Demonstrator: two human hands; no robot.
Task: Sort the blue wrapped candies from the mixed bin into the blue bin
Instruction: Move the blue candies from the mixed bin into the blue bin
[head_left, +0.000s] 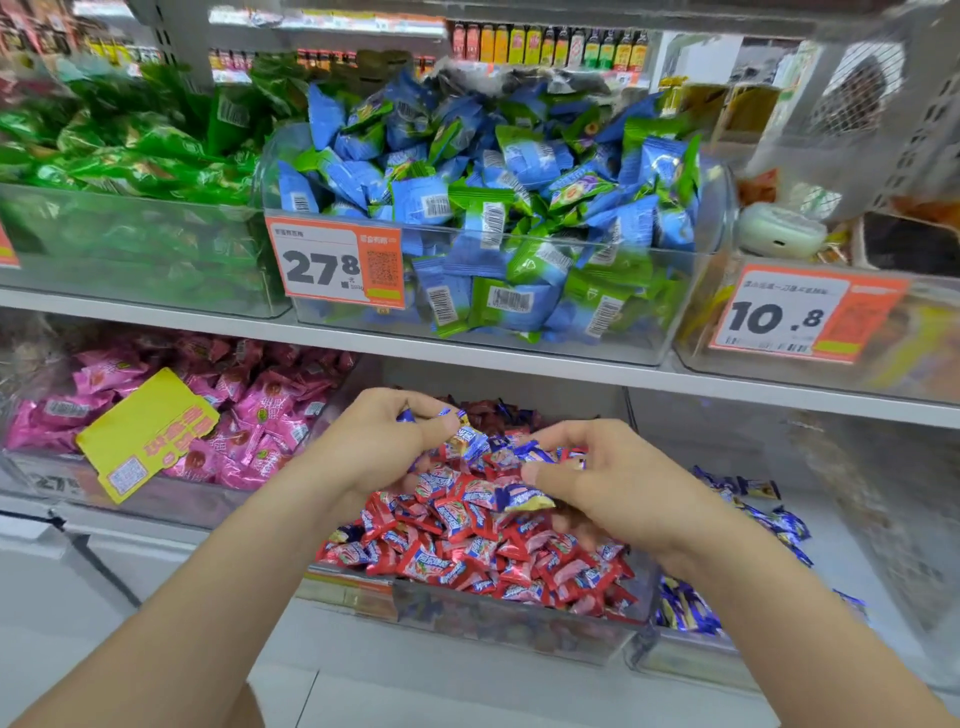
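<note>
Your left hand (384, 441) pinches small blue foil-wrapped candies (448, 414) over the clear plastic mixed bin's (519, 626) back edge, and your right hand (613, 483) pinches another. They are probably light and slippery, so grip the crimped ends. The clear blue-candy bin (691, 662) sits just to the right.

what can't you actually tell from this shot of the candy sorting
Head view only:
How many blue candies the left hand holds: curled fingers cover them.
Blue candies deeper in the mixed bin: the top layer buries them.
How full the blue bin is: the right forearm crosses it.
Small print on the price tag: too small.
</note>
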